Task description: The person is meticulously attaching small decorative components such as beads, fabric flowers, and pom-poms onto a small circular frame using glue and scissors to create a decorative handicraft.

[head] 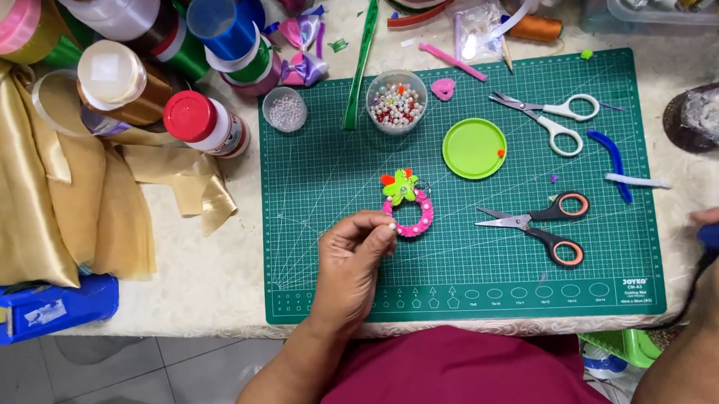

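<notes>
Pink ring [413, 215] pinched at left edge in left hand [354, 255] grip.

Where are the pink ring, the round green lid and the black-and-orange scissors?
pink ring [422, 216]: head view, on its right curve, studded with white beads.
green lid [473, 148]: head view, on its flat middle.
black-and-orange scissors [526, 222]: head view, at the pivot where the blades cross.

pink beaded ring [415, 215] topped by a green flower — lying flat on the green cutting mat [334, 179].
</notes>
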